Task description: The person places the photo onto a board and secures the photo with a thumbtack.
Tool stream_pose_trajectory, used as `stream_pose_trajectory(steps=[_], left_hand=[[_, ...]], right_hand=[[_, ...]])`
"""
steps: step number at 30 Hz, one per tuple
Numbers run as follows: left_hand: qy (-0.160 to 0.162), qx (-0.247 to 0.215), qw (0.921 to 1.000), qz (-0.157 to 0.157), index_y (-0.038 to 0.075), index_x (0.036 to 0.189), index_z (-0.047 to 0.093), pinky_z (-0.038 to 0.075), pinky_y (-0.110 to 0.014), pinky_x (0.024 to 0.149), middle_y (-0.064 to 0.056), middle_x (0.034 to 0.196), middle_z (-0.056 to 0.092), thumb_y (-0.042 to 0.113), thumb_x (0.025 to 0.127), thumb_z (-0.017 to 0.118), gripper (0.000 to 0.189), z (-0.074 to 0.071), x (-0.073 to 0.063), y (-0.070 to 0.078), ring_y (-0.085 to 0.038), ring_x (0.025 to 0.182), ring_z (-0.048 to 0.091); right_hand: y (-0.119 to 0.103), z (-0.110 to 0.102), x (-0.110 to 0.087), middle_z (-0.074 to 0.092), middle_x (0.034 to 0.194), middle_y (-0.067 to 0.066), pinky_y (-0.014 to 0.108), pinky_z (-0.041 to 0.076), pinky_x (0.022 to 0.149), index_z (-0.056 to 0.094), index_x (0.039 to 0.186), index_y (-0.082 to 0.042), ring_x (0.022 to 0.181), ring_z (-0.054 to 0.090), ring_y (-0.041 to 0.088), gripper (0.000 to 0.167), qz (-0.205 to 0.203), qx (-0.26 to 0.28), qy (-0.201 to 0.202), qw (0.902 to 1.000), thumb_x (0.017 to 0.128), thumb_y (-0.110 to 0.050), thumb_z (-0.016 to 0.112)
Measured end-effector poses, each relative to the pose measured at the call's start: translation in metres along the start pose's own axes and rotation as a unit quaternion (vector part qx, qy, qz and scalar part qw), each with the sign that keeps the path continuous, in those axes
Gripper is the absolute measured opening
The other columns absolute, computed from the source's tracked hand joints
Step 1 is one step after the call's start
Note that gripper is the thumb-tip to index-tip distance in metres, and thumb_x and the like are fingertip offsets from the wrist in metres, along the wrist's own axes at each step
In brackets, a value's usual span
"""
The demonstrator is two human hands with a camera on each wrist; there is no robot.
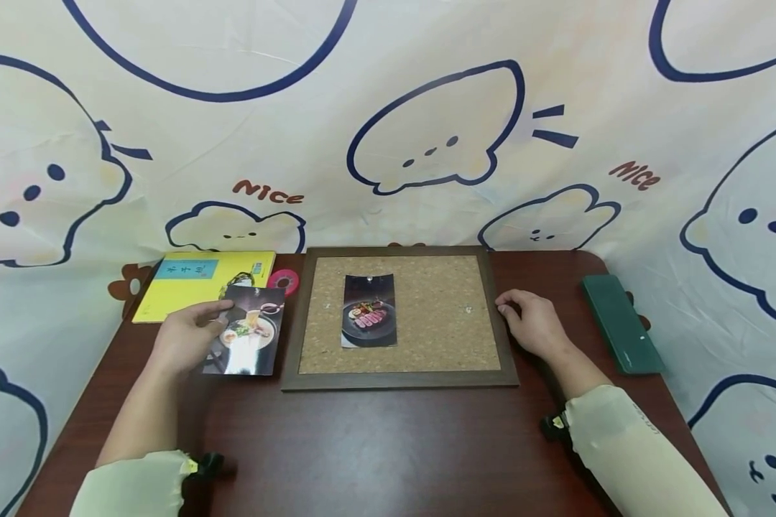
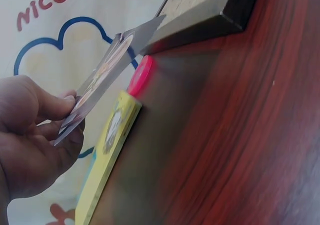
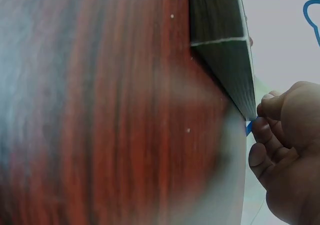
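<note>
My left hand (image 1: pixel 190 334) pinches a glossy photo print (image 1: pixel 252 345) between thumb and fingers. The photo shows a dish on a white plate. In the left wrist view it is tilted, raised above the tabletop. Left of centre on a framed cork board (image 1: pixel 446 301), another photo (image 1: pixel 369 312) with a meat dish is fastened by a clear pushpin (image 1: pixel 370 279) at its top. My right hand (image 1: pixel 535 323) is beside the board's right edge, fingers loosely bent, fingertips right at the frame. The right wrist view (image 3: pixel 292 150) shows nothing held in the hand.
A yellow book (image 1: pixel 168 301) lies behind the left hand, partly covered by it and the photo. Between book and board is a pink ring-shaped roll (image 1: pixel 283 281). A dark green box (image 1: pixel 623 323) sits at the right table edge. A patterned cloth (image 1: pixel 427 36) hangs behind.
</note>
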State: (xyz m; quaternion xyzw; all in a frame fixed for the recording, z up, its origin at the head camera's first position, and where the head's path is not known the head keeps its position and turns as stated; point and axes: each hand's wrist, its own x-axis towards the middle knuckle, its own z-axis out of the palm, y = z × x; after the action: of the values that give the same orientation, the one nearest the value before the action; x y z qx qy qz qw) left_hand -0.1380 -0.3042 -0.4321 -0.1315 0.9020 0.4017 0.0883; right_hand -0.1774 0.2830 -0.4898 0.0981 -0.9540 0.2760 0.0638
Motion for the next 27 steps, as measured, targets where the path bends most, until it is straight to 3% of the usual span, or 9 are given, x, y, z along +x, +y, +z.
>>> stream_pose_trajectory(steps=[7, 13, 27], left_hand=[[-0.009, -0.016, 0.9998, 0.012, 0.017, 0.151, 0.056, 0.048, -0.041, 0.087, -0.024, 0.148, 0.053, 0.026, 0.107, 0.057, 0.045, 0.011, 0.001, 0.012, -0.042, 0.127, 0.049], [-0.016, -0.023, 0.9986, 0.045, 0.017, 0.146, 0.061, 0.047, -0.041, 0.093, -0.019, 0.139, 0.061, 0.022, 0.104, 0.062, 0.042, 0.022, 0.005, 0.024, -0.037, 0.122, 0.054], [-0.03, -0.083, 0.9935, 0.071, 0.013, 0.139, 0.067, 0.053, -0.028, 0.083, -0.017, 0.129, 0.064, 0.015, 0.101, 0.067, 0.038, 0.06, 0.009, 0.052, -0.031, 0.111, 0.059]], right_hand=[[-0.01, 0.003, 0.004, 0.072, 0.111, 0.012, 0.052, 0.053, 0.086, 0.072, 0.109, -0.009, 0.101, 0.068, 0.032, 0.011, -0.008, 0.009, 0.009, 0.9999, 0.104, -0.011, 0.063], [-0.017, 0.007, 0.006, 0.073, 0.108, 0.011, 0.05, 0.053, 0.084, 0.073, 0.107, -0.01, 0.098, 0.068, 0.029, 0.01, -0.006, 0.018, 0.017, 0.9997, 0.103, -0.011, 0.064], [-0.034, 0.012, 0.012, 0.072, 0.105, 0.011, 0.05, 0.053, 0.084, 0.072, 0.103, -0.009, 0.096, 0.068, 0.029, 0.006, -0.028, 0.031, 0.02, 0.9989, 0.1, -0.011, 0.067]])
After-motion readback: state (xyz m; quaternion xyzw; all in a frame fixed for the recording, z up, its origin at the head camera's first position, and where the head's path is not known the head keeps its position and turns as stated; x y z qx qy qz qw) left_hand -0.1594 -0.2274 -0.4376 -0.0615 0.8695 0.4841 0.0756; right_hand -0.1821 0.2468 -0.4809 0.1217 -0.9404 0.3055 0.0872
